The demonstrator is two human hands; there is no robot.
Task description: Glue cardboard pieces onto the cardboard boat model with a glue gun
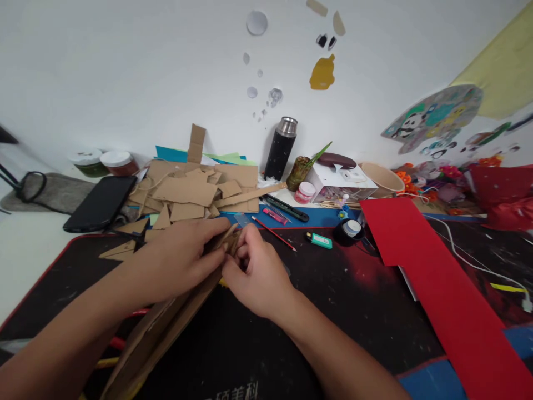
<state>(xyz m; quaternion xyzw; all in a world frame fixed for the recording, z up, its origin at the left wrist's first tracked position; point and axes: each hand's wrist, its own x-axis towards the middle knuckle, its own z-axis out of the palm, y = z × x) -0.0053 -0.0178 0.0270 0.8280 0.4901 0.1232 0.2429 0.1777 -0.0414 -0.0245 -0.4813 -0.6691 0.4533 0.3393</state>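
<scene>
A long folded piece of cardboard (166, 322) stands on edge over the black mat, running from the bottom left up to my hands. My left hand (187, 255) is closed on its far end, thumb and fingers pinching the brown edge. Close beside it, my right hand (258, 272) has its fingers curled and pressed to the same end of the cardboard. What lies right between the fingertips is partly hidden. Red and yellow handles (119, 341) show in part under my left forearm, behind the cardboard.
Cardboard scraps (187, 191) are heaped against the wall, with a black phone (101, 204) to their left. A red pencil (275, 233), a box cutter (285, 208) and a teal lighter (319, 240) lie beyond my hands. Red card (441, 278) stretches along the right; a black thermos (282, 147) stands behind.
</scene>
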